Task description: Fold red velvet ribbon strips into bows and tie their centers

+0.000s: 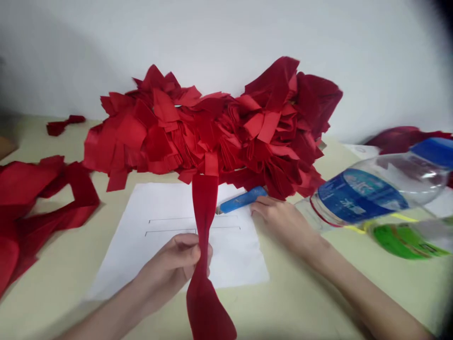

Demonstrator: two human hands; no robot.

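My left hand (177, 264) pinches a long red fabric strip (204, 208) over a white sheet of paper (141, 236) marked with two drawn lines. The strip runs from the edge of a big heap of cut red pieces (212, 127) down past my fingers toward me. My right hand (279, 219) rests on the table at the paper's right edge, its fingers curled on a blue utility knife (242, 199) that points left toward the strip.
Loose red cloth (42, 198) lies at the left, and a small scrap (63, 125) sits further back. A clear plastic bottle with a blue label (371, 189) lies at the right over a green-labelled one (406, 238). A white wall stands behind.
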